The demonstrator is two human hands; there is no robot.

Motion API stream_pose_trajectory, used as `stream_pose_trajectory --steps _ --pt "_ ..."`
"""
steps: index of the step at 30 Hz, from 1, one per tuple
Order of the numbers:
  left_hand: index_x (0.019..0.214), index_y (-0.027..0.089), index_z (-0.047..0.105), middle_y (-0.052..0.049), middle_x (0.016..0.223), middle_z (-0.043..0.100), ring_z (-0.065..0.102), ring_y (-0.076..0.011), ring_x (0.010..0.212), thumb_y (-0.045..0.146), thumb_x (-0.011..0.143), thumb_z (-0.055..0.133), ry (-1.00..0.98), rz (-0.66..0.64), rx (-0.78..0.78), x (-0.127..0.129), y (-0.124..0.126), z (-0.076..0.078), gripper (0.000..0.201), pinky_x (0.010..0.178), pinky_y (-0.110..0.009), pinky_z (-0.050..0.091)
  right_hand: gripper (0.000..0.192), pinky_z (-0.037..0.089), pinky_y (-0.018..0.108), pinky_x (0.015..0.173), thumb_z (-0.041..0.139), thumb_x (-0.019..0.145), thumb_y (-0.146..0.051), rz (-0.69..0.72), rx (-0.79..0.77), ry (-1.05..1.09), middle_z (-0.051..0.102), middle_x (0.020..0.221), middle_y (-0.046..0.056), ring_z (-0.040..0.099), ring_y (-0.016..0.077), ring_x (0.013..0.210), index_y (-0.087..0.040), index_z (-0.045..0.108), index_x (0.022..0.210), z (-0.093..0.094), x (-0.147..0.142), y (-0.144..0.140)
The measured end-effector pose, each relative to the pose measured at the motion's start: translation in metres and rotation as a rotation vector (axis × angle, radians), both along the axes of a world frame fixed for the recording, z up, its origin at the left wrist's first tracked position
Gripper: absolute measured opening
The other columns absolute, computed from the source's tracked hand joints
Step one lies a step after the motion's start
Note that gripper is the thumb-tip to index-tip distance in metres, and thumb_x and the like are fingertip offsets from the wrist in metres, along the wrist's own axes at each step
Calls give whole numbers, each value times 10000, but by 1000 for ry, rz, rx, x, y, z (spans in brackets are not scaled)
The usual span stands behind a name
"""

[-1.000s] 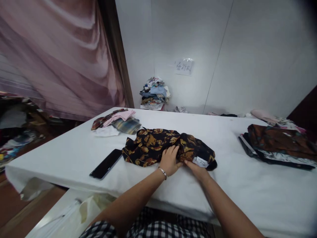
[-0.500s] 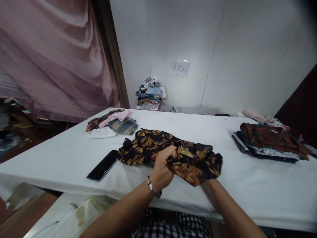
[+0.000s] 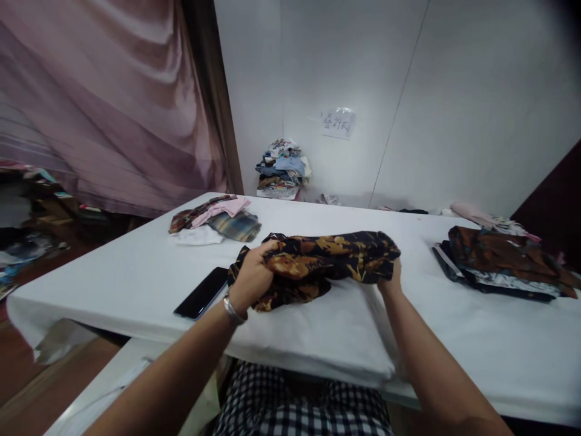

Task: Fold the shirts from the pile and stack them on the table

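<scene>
A black garment with a gold and brown flower print (image 3: 336, 251) is stretched between my two hands above the white-covered table (image 3: 313, 330). My left hand (image 3: 255, 272), a silver bracelet at its wrist, is closed on the garment's left part. At the right end, my right hand (image 3: 391, 275) grips the cloth, its fingers mostly hidden behind it. A lower, crumpled part of the garment hangs near the tabletop on the left. Just left of my left hand lies a black phone (image 3: 203, 293).
Several garments (image 3: 218, 221) lie at the table's far left. On the right sits a stack of folded clothes (image 3: 503, 260) with a brown one on top. Behind the table rises a tall clothes pile (image 3: 284, 169). A paper sign (image 3: 339, 123) hangs on the wall.
My hands have moved apart, the left one leftward and the right one up. The bunched garment is now pulled out between them. The view has shifted slightly.
</scene>
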State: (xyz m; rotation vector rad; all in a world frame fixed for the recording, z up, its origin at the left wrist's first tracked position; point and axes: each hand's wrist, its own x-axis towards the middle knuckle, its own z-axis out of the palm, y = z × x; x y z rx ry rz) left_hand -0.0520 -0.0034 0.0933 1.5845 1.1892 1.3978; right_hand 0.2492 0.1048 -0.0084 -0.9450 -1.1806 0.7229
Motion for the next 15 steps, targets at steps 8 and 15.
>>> stream_pose_trajectory --steps 8,15 --pt "939 61 689 31 761 666 600 -146 835 342 764 523 343 341 255 -69 22 81 370 905 -405 472 870 350 428 1065 704 720 -344 -352 312 -173 394 1485 147 364 238 1370 -180 294 1470 100 25 29" --pt "855 -3 643 28 737 604 582 -141 869 261 777 373 620 542 126 -103 31 115 386 910 -422 451 821 432 441 1029 762 682 -414 608 -71 -662 540 1388 96 540 270 1219 -229 451 1420 10 -58 -2"
